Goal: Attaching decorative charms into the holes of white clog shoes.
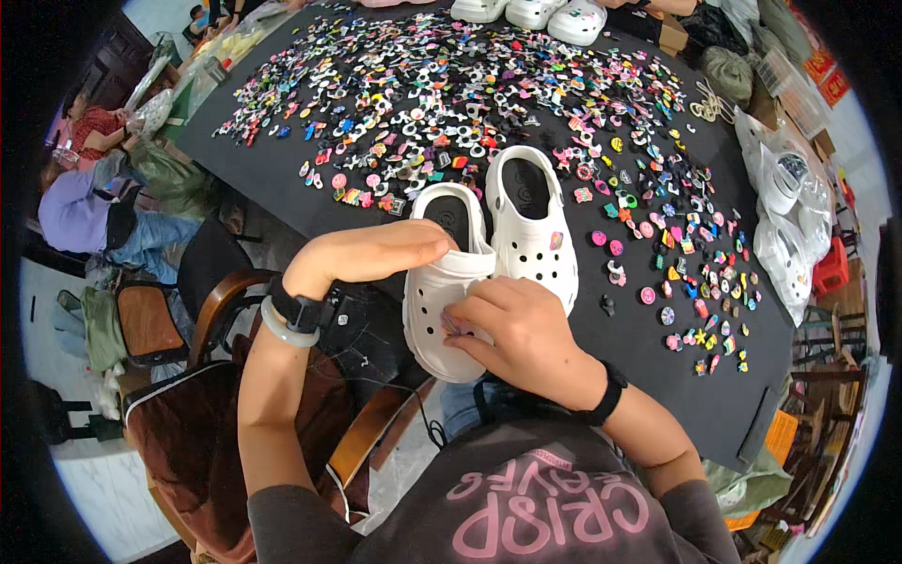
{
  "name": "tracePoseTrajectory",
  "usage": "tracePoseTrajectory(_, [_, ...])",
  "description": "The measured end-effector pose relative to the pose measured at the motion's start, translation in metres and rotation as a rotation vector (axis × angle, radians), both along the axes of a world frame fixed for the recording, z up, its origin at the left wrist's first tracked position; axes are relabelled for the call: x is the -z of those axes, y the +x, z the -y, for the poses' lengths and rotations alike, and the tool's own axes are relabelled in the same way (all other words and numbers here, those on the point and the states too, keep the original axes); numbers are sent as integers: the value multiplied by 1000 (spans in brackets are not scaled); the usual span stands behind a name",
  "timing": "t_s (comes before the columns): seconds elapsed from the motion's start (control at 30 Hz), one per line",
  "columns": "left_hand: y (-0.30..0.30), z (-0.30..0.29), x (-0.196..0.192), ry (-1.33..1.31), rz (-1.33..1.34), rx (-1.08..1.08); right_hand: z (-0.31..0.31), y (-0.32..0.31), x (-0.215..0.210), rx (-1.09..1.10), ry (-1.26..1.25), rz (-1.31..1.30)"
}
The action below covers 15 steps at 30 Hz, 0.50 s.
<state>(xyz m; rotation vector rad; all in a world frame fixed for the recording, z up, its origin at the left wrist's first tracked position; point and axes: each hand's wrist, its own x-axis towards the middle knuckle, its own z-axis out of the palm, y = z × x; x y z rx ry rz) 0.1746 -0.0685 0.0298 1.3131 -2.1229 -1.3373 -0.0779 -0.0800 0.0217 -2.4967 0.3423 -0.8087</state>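
Two white clogs with round holes stand side by side at the table's near edge. My left hand (pixel 381 252) grips the left clog (pixel 430 355) at its foot opening, with the thumb along the upper rim and the other fingers hidden inside. Against that clog's holed top, the bent fingers of my right hand (pixel 531 331) pinch a small purplish shoe charm (pixel 453 327), mostly covered by the fingers. The right clog (pixel 560 270) touches the left one and carries a small colourful charm (pixel 556 241) on its upper.
Many loose shoe charms (pixel 442 85) spread over the dark table (pixel 254 179). More white clogs (pixel 575 24) stand at the far edge. Bagged clogs (pixel 785 254) hang at the right edge. A wooden-armed chair (pixel 197 423) is at lower left; a person in purple (pixel 80 211) sits beyond.
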Motion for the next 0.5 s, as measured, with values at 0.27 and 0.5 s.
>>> tracePoseTrajectory(0.27, [-12,-35,2,-470,-103,-580,-4,23,9,86,-137,-105])
tracePoseTrajectory(0.5, [-30,-81,34,74,-530,-812,-1,36,13,94,-134,-98])
